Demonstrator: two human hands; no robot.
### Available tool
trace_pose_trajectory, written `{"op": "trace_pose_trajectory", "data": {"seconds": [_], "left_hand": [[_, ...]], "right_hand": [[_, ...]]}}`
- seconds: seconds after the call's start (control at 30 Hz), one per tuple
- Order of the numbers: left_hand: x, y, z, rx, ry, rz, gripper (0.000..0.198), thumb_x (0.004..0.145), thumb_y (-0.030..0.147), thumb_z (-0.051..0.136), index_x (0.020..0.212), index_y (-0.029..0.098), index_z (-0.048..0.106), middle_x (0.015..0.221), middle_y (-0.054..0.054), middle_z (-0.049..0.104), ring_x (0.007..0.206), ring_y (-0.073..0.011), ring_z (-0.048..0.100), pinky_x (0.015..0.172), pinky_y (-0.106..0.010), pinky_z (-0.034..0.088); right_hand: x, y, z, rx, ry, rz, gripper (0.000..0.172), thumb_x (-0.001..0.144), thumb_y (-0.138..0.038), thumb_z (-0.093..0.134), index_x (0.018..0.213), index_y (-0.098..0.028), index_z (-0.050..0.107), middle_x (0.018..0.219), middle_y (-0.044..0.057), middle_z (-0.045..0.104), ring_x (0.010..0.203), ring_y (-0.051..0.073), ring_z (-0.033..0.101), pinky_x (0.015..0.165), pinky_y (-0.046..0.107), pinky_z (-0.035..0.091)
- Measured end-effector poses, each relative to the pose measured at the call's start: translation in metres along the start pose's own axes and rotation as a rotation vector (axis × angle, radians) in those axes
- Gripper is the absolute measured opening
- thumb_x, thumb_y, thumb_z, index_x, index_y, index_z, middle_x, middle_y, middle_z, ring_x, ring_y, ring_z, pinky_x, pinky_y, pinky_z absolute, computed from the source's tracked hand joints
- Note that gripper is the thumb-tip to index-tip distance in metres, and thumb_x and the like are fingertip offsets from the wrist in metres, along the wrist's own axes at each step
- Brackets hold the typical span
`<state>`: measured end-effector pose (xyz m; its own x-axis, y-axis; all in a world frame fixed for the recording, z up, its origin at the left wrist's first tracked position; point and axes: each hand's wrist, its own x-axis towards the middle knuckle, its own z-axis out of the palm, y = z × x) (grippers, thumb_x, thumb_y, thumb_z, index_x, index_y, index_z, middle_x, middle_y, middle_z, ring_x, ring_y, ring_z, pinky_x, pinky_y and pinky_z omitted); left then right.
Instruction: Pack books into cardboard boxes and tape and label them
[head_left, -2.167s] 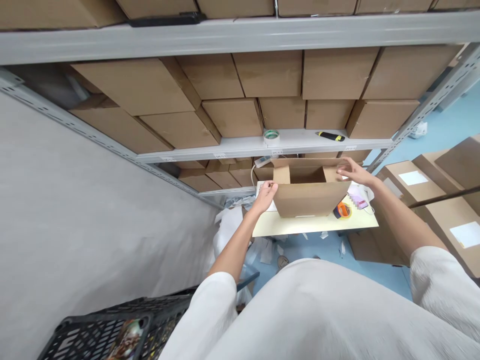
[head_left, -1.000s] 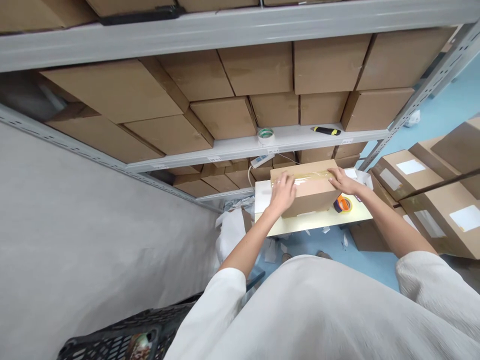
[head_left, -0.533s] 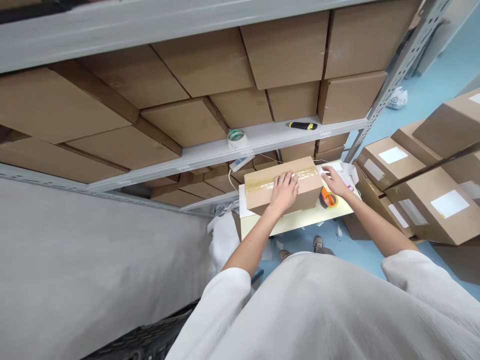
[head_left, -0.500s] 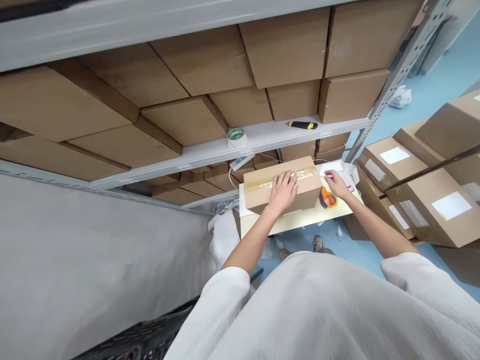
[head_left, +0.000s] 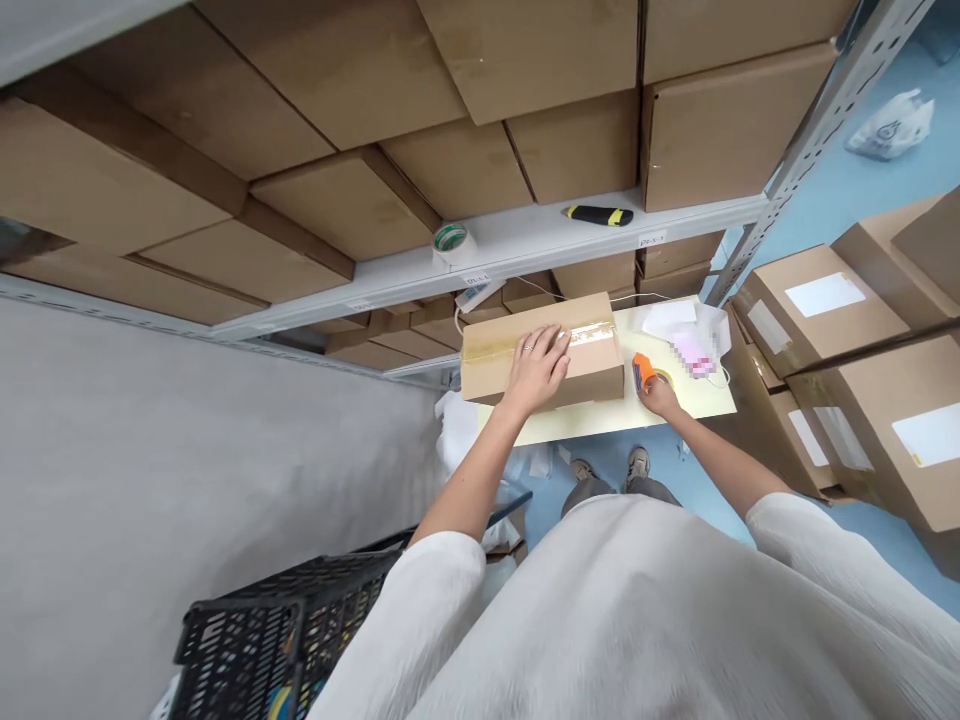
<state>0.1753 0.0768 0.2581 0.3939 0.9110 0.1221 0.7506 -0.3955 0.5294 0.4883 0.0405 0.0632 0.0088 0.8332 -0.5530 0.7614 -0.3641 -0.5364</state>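
A cardboard box (head_left: 592, 384) with clear tape along its top seam lies on a pale yellow table (head_left: 555, 426). My left hand (head_left: 537, 370) rests flat on the box top, fingers stretched across the tape. To the right of the box, my right hand (head_left: 659, 397) is closed around an orange tape dispenser (head_left: 643, 369). Part of the dispenser and its roll is hidden behind the fingers.
A shelf (head_left: 517, 238) behind the table holds many boxes, a tape roll (head_left: 453, 244) and a utility knife (head_left: 600, 215). Labelled boxes (head_left: 892, 400) are stacked at right. A black crate (head_left: 247, 640) stands lower left. A blurred pink item (head_left: 697, 356) lies on the table.
My right hand has come down from above the dispenser and taken hold of it. My left hand still lies on the box. The view has shifted slightly.
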Motion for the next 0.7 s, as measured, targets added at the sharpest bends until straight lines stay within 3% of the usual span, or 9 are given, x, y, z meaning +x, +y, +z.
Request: {"op": "trace_pose_trajectory", "data": {"seconds": [0.1, 0.37, 0.53, 0.7], "left_hand": [[0.000, 0.000, -0.001, 0.008, -0.006, -0.009, 0.057, 0.109, 0.056, 0.049, 0.157, 0.030, 0.065, 0.171, -0.010, 0.054, 0.163, -0.0357, 0.040, 0.139, -0.055, 0.019], [0.001, 0.001, -0.003, 0.134, -0.005, 0.042, 0.055, 0.112, 0.047, 0.042, 0.160, 0.029, 0.062, 0.170, -0.011, 0.054, 0.161, -0.0342, 0.042, 0.136, -0.057, 0.027], [0.001, -0.003, 0.000, 0.212, 0.026, 0.077, 0.054, 0.112, 0.041, 0.041, 0.159, 0.026, 0.063, 0.160, -0.017, 0.058, 0.151, -0.0354, 0.049, 0.130, -0.057, 0.035], [0.000, -0.007, 0.004, 0.193, 0.052, 0.086, 0.054, 0.111, 0.038, 0.044, 0.160, 0.026, 0.063, 0.147, -0.018, 0.060, 0.141, -0.0365, 0.051, 0.127, -0.057, 0.038]], "right_hand": [[0.002, -0.004, 0.006, -0.069, 0.017, 0.131, 0.045, 0.098, -0.046, 0.067, 0.132, -0.017, 0.068, 0.135, 0.025, 0.072, 0.126, 0.042, 0.070, 0.104, 0.053, 0.056], [0.004, -0.003, 0.001, -0.132, 0.073, 0.108, 0.031, 0.091, -0.041, 0.073, 0.114, -0.021, 0.075, 0.122, 0.018, 0.077, 0.113, 0.034, 0.074, 0.089, 0.040, 0.058], [-0.007, 0.006, -0.023, -0.072, 0.111, 0.111, 0.021, 0.085, -0.035, 0.071, 0.101, -0.022, 0.074, 0.108, 0.013, 0.080, 0.106, 0.033, 0.075, 0.081, 0.034, 0.053], [-0.024, 0.015, -0.064, 0.278, 0.242, 0.111, 0.019, 0.077, -0.039, 0.058, 0.081, -0.023, 0.068, 0.087, 0.008, 0.076, 0.092, 0.029, 0.071, 0.078, 0.034, 0.051]]}}
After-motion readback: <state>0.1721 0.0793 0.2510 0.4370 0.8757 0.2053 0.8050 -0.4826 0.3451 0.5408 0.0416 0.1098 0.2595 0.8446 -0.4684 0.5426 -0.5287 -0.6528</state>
